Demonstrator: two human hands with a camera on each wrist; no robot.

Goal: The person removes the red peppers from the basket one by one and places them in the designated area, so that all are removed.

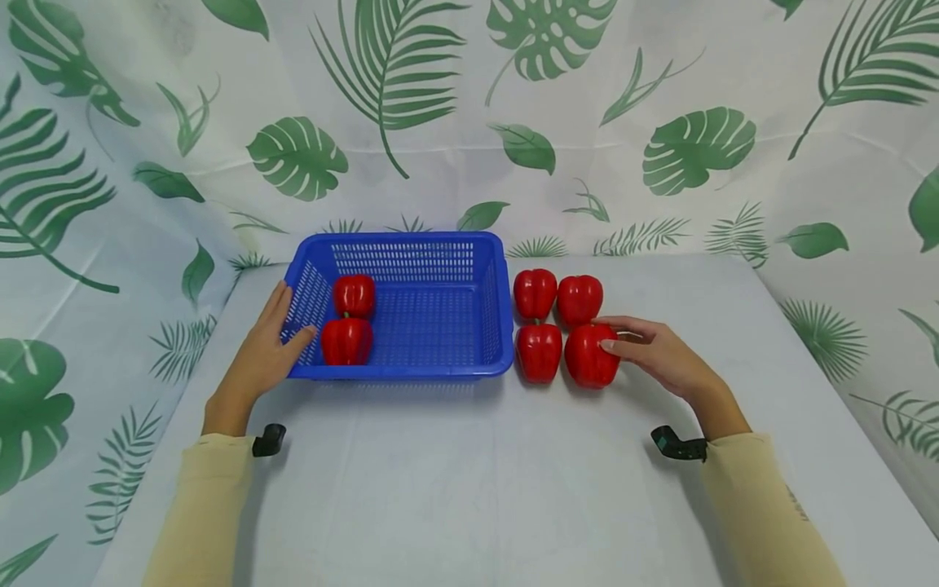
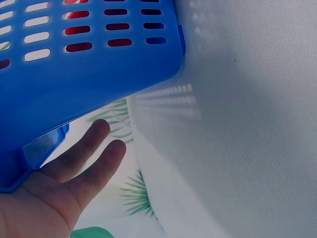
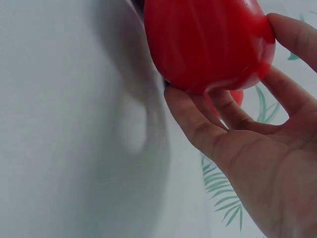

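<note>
My left hand (image 1: 262, 355) holds the left rim of a blue plastic basket (image 1: 411, 372), its thumb over the rim. In the left wrist view two of its fingers (image 2: 116, 151) stretch out beneath the basket's rim. My right hand (image 1: 660, 352) grips a red bell pepper (image 1: 590, 356) from its right side. The right wrist view shows thumb and fingers spread around this glossy pepper (image 3: 210, 44). Three more red bell peppers stand close by: one in front (image 1: 539, 354), two behind (image 1: 535, 293) (image 1: 580, 299). Inside the basket, two red bell peppers (image 1: 354, 296) (image 1: 347, 341) sit at the left end.
Everything stands on a white-covered table (image 1: 455, 481). A white cloth with green leaf prints (image 1: 440, 155) hangs behind it and at the sides. The basket's right wall is close beside the loose peppers. Each wrist wears a small black camera mount (image 1: 270, 440).
</note>
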